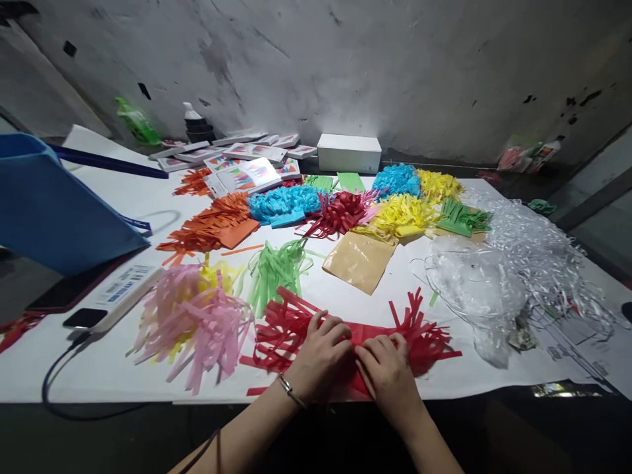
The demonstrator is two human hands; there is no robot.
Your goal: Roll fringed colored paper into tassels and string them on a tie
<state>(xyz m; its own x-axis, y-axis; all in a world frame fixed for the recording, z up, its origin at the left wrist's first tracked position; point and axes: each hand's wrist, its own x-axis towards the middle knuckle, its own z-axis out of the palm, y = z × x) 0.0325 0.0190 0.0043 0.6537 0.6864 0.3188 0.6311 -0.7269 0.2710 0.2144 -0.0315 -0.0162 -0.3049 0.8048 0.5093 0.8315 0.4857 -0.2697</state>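
Note:
A sheet of red tissue paper (370, 329), cut into fringe at both ends, lies spread at the table's front edge. My left hand (320, 349) has its fingers curled on the uncut middle band, and a bracelet circles that wrist. Close beside it, my right hand (388, 368) grips the same band with bent fingers. Both sets of fingertips partly hide the paper between them. Left of the red fringe sits a heap of pink tissue fringe (212, 329) with yellow strips in it. Light green fringe (276, 270) lies just behind.
Orange (217, 220), blue (286, 201) and yellow fringe bundles (402, 214) line the back. A brown packet (363, 260) lies mid-table. Clear plastic (486, 283) and white shreds (533, 243) spread right. At left are a cabled power bank (113, 296) and a blue bag (59, 210).

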